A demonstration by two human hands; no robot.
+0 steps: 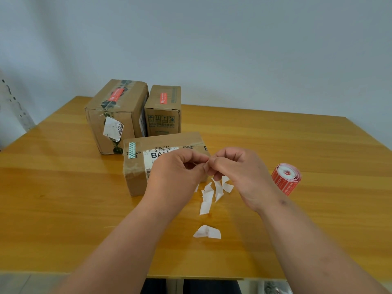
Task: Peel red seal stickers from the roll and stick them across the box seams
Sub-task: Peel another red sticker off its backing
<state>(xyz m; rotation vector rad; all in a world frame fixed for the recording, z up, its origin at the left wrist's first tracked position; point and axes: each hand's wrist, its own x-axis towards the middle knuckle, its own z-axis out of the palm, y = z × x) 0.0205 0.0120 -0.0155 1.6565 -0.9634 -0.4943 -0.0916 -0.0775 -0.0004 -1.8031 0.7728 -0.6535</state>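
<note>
My left hand (pixel 177 172) and my right hand (pixel 237 168) meet fingertip to fingertip above a flat cardboard box (pixel 135 166) with a white label. Both pinch something small between them; it is hidden by the fingers. The roll of red seal stickers (pixel 286 179) lies on the table to the right of my right hand. Two taller boxes stand behind: the left box (pixel 114 115) carries a red seal sticker (pixel 115 94) on top, and the right box (pixel 163 111) carries a red sticker (pixel 163 98) too.
Several white backing-paper scraps (pixel 209 196) lie on the wooden table (pixel 297 230) below my hands, one more scrap (pixel 207 232) nearer me. A grey wall stands behind the table. The table's front edge is close to my forearms.
</note>
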